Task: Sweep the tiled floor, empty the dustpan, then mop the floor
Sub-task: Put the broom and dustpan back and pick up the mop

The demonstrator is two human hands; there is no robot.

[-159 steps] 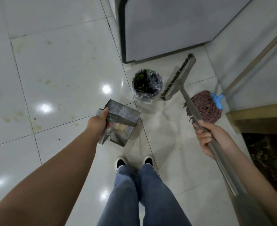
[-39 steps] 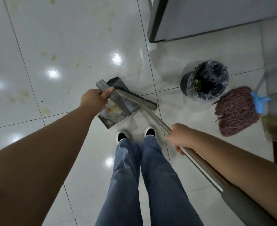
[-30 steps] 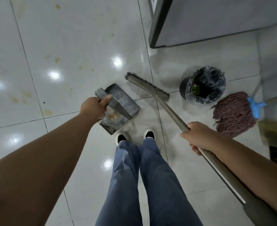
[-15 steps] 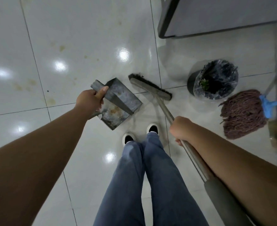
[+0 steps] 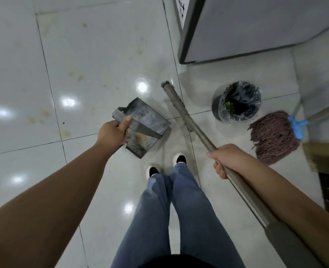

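Both hands are busy: the left hand (image 5: 112, 133) grips the dustpan (image 5: 143, 130), the right hand (image 5: 228, 158) the broom (image 5: 181, 109). Half a second back the brush lay beside the pan; now it has swung out toward the bin (image 5: 237, 101), likely for another sweep.
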